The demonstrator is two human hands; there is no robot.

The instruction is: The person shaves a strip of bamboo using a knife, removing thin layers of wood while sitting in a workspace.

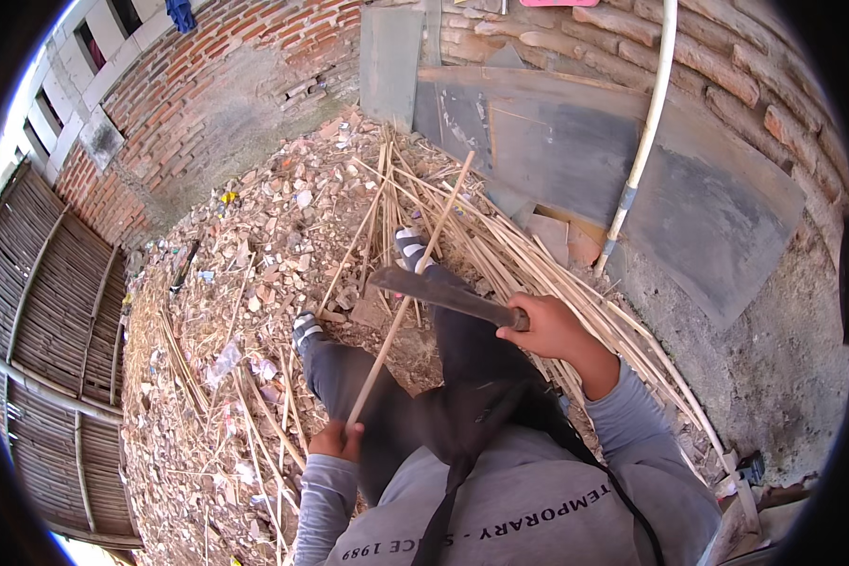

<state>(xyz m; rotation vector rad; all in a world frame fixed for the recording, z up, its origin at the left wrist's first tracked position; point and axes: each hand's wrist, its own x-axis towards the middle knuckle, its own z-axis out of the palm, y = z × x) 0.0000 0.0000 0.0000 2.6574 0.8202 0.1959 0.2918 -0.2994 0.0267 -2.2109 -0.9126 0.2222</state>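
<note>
In my right hand (545, 327) is the handle of a machete (448, 296), its broad dark blade pointing left. The blade crosses over a long, thin bamboo strip (379, 363); I cannot tell whether they touch. My left hand (337, 441) grips the near end of that strip beside my left thigh. From there the strip slants up and away to the right, between my knees and past my right foot. Many more bamboo strips (500, 250) lie in a loose pile ahead and along my right side.
Rubble and dry scraps (255, 269) cover the ground. Dark sheet panels (561, 132) lean against the brick wall (726, 61), with a white pipe (643, 151) standing before them. A slatted bamboo screen (52, 330) stands at the left. More loose sticks (264, 434) lie by my left arm.
</note>
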